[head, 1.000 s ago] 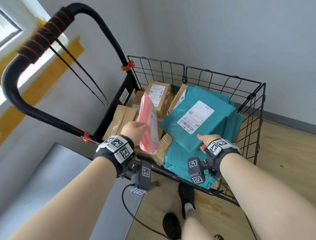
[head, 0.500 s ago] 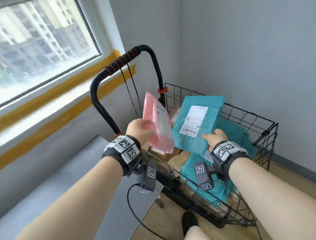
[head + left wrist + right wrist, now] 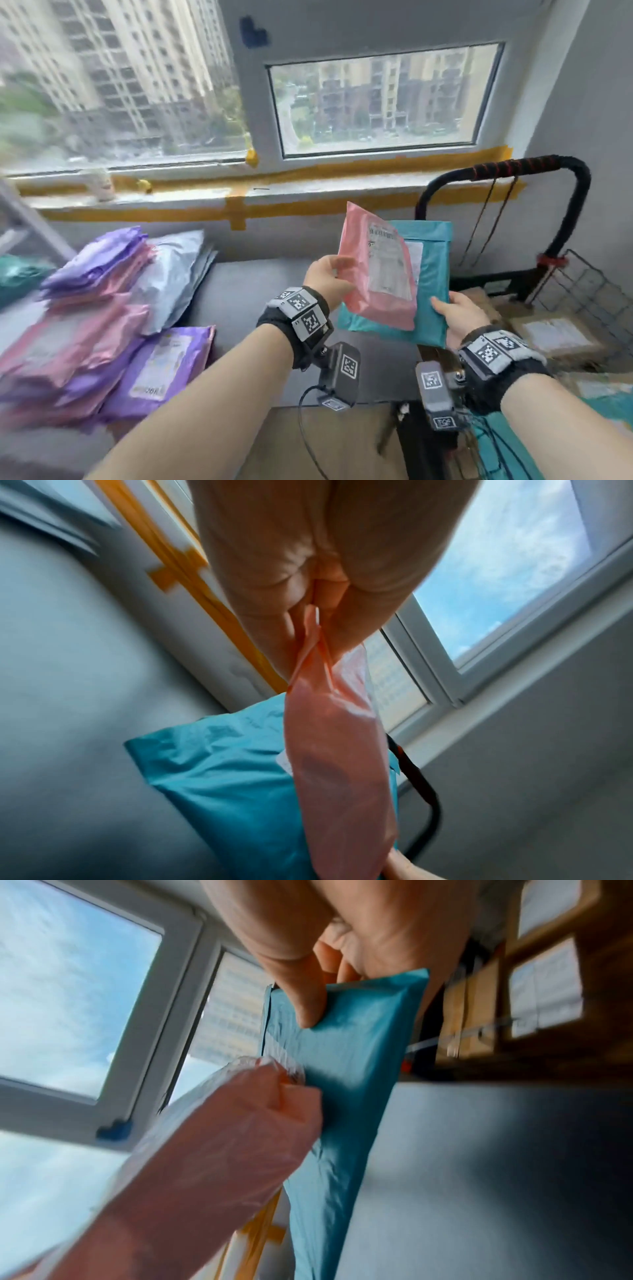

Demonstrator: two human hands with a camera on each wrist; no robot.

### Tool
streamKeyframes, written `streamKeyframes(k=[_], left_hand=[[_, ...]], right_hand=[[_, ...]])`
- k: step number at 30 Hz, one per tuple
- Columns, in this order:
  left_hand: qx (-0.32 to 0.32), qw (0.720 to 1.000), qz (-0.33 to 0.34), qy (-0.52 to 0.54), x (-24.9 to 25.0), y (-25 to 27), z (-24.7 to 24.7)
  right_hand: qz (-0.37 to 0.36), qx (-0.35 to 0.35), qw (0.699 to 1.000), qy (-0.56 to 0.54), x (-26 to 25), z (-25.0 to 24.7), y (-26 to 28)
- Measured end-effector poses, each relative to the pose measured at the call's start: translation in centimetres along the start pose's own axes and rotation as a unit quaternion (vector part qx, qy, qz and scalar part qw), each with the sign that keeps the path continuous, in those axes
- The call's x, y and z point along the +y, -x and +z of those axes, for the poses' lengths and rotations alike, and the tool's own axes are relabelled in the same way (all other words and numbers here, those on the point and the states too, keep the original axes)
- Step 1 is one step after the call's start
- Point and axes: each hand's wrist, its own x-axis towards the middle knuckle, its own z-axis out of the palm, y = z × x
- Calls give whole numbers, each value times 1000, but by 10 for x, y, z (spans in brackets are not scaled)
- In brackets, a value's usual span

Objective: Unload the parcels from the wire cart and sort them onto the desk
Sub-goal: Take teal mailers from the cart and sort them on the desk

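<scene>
Left hand (image 3: pixel 325 279) pinching a pink mailer (image 3: pixel 378 274) by its edge, right hand (image 3: pixel 457 315) gripping a teal mailer (image 3: pixel 431 274) just behind it, both aloft over the grey surface (image 3: pixel 239 291), wire cart (image 3: pixel 579 291) at right.

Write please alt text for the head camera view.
The left hand holds a pink parcel and the right hand a teal parcel above a grey desk, where purple and pink parcels lie stacked.
</scene>
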Motion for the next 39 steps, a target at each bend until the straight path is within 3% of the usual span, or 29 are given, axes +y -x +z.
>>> streamKeyframes(k=[7, 13, 19, 28, 34, 39], left_hand=[[151, 984, -40, -89, -64, 75, -62], [197, 973, -71, -98, -99, 125, -122], [235, 960, -63, -138, -116, 147, -184], [240, 960, -59, -129, -157, 141, -309], [321, 941, -36, -98, -183, 141, -407], [394, 914, 15, -95, -193, 147, -459]], right_hand=[[58, -164, 985, 11, 30, 88, 36], [88, -274, 957, 41, 38, 167, 87], [84, -318, 943, 45, 50, 236, 124], [55, -307, 949, 46, 64, 363, 161], [-42, -272, 953, 123, 61, 444, 170], [-120, -268, 919, 262, 50, 489, 180]])
